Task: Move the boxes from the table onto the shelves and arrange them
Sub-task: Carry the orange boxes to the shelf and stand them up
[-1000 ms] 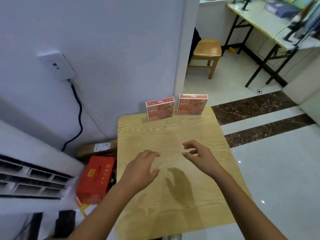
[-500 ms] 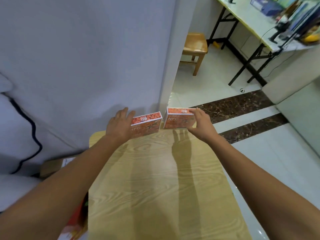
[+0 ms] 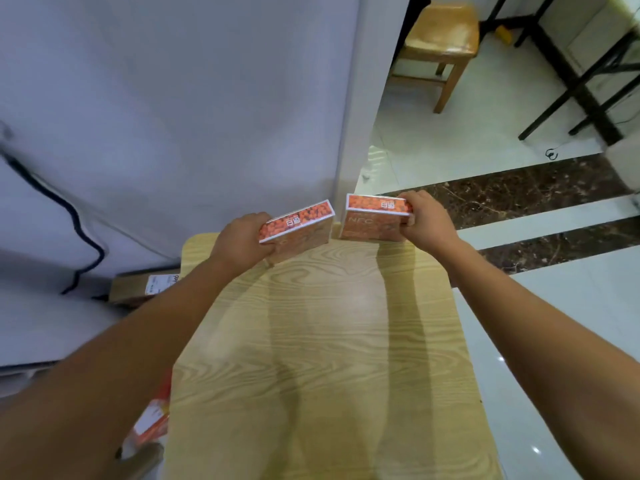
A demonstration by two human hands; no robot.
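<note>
Your left hand (image 3: 242, 239) grips the left orange box (image 3: 298, 225), tilted, at the wooden table's (image 3: 311, 341) far edge. Your right hand (image 3: 427, 225) grips the right orange box (image 3: 372, 220) just beside it, with "NFC" on its front. The white characters on both tops are too blurred to read.

Arms outstretched, left hand (image 3: 242, 239) grips the left box (image 3: 297, 221), right hand (image 3: 425, 221) the right box (image 3: 369, 221).

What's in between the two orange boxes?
Nothing sits between them. In the head view the left box and the right box are apart by a narrow gap, showing only wall and a bit of table.
</note>
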